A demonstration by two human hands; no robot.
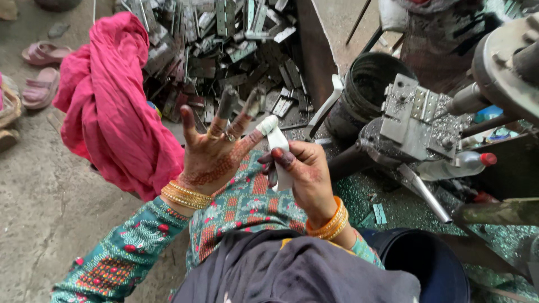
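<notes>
Lying at far left, a pink cloth (106,106) borders the metal scrap pile (224,50). Left hand (216,148) is spread open, fingers up. Right hand (300,168) pinches a white strip (276,146), upright, wrapped over the left little finger. A black bucket (368,84) and press (421,120) crowd the right.

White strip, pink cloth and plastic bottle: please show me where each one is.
white strip (279,147), head view, its middle by the right thumb.
pink cloth (106,106), head view, middle folds.
plastic bottle (457,164), head view, clear body.
</notes>
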